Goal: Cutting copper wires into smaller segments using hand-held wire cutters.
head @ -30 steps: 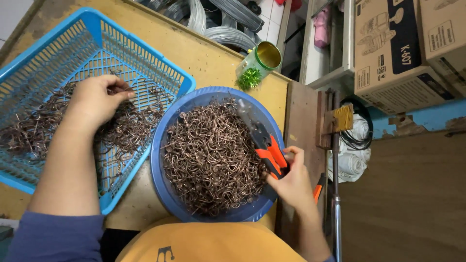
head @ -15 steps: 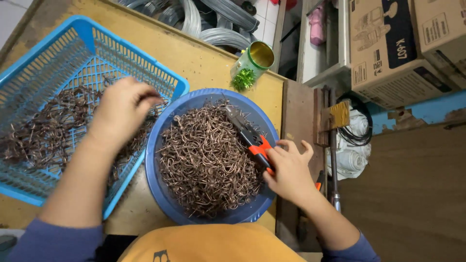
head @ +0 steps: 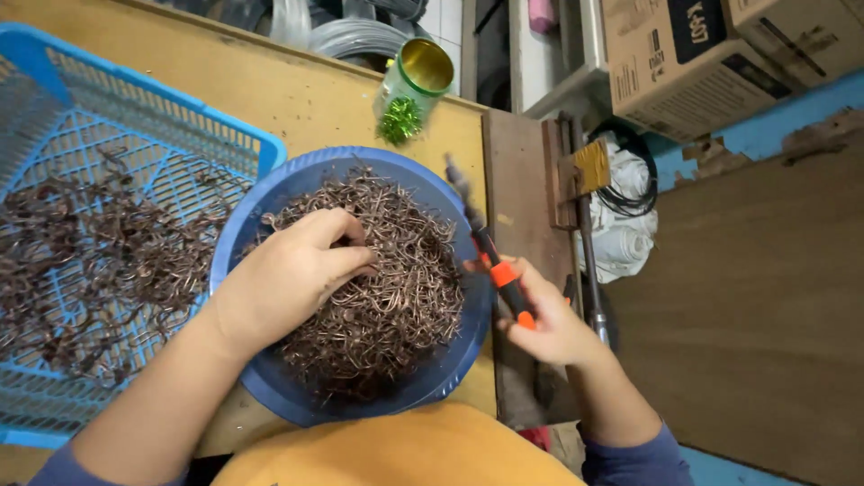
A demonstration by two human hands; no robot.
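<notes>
Over the round blue bowl (head: 270, 193) the left hand (head: 283, 274) is reaching down, fingers curled into the heap of brown wire hooks (head: 396, 288) that is filling it, and it is pinching a few of them between thumb and fingertips. At the bowl's right rim the right hand (head: 549, 319) is clenching the orange and black handles of a pair of pliers (head: 490, 261), the dark nose pointing up and away over the rim, a little blurred. Just left of the bowl a blue slatted basket (head: 180, 126) is sitting on the wooden table (head: 297, 90), its wall touching the bowl's edge, with more brown wire pieces (head: 99, 261) spread loosely across its floor. Beyond the bowl, near the table's far edge, a green tin (head: 414, 85) is lying tipped, its gold mouth facing the camera. Right of the table a brush with pale bristles (head: 589, 166) is resting on a dark board, and cardboard boxes (head: 684, 63) are stacked further back.
</notes>
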